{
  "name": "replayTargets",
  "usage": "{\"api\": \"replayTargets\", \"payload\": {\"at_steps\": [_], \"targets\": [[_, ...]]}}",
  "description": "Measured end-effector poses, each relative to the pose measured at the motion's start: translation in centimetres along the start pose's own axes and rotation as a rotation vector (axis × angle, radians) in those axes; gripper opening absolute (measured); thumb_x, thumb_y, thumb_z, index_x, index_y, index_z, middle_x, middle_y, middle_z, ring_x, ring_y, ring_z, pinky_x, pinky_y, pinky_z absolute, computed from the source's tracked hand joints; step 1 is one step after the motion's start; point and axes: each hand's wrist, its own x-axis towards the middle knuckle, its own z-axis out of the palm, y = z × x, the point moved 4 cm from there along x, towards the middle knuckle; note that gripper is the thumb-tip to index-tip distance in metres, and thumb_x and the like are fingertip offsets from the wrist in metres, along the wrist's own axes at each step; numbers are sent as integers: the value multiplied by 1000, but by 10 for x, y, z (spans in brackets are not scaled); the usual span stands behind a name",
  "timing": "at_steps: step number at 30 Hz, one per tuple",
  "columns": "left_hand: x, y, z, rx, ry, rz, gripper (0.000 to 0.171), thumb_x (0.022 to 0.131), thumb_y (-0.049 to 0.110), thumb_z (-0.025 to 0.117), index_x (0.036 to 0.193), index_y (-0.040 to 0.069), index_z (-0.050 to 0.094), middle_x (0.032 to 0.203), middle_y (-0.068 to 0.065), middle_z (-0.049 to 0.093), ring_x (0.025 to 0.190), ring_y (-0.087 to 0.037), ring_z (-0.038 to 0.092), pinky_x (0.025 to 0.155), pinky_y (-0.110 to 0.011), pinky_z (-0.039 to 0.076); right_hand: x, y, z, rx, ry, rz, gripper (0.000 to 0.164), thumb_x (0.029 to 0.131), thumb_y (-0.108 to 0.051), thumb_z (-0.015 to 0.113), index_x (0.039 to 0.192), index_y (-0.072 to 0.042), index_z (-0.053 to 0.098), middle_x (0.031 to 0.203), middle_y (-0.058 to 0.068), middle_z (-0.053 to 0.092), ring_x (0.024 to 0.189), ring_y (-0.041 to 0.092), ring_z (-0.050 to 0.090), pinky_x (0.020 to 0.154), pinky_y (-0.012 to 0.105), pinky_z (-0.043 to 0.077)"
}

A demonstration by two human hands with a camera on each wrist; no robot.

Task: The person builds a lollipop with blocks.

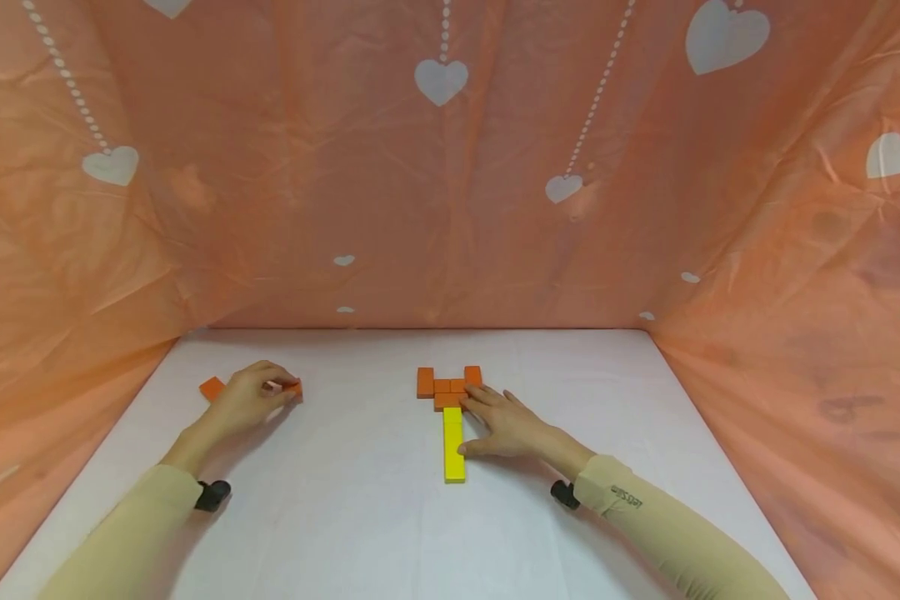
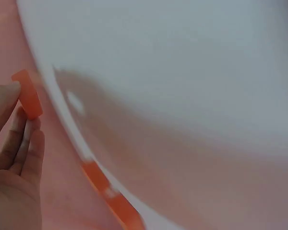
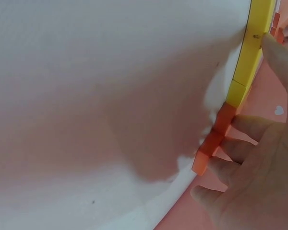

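My left hand [image 1: 249,397] pinches a small orange block [image 2: 28,95] between thumb and fingertips, above the left side of the table. Another orange block [image 1: 212,388] lies on the cloth just left of that hand. Several orange blocks [image 1: 425,382] form a U-like shape around the middle of the table. Below them, a long yellow block [image 1: 453,454] and a short yellow block [image 1: 452,415] run in line toward me. My right hand [image 1: 506,423] is spread with its fingertips at the right-hand orange blocks and its thumb against the long yellow block's side.
A white cloth [image 1: 330,517] covers the table. Orange drapes [image 1: 450,208] with white hearts rise behind it and along both sides. Each wrist carries a black device [image 1: 212,496].
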Motion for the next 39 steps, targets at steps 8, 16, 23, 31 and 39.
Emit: {"api": "replayTargets", "payload": {"at_steps": [8,16,23,31,39], "targets": [[38,42,37,-94,-1,75,18,95,4,75,112,1,77,122,-15,66,116,-38,62,99,-58,52,0,-2,-2,-4,1,10,89,92,-58,72,160,-11,41,171,9,26,158,34,22,126,61,16],[75,78,71,-120,-18,104,18,96,12,77,113,7,79,124,-10,66,116,-35,62,101,-57,52,0,-4,-4,-6,2,6,89,91,-57,73,160,-10,42,171,9,26,158,33,21,125,62,17],[101,105,89,-133,-31,165,20,94,10,78,114,5,77,113,-8,67,109,-32,65,99,-51,54,-1,-2,-3,-9,4,0,88,91,-58,73,159,-10,42,170,10,27,158,34,22,125,63,18],[123,126,115,-118,-129,148,22,98,15,75,117,5,76,121,-10,65,112,-32,63,102,-49,53,0,-1,-4,-17,2,2,88,91,-59,72,159,-11,43,170,10,27,158,33,22,124,63,18],[143,131,142,-66,-242,127,19,99,16,73,115,7,77,116,-8,67,111,-29,64,103,-47,53,1,0,-3,-24,5,4,89,91,-61,72,159,-11,44,170,10,28,157,33,23,124,63,18]]}}
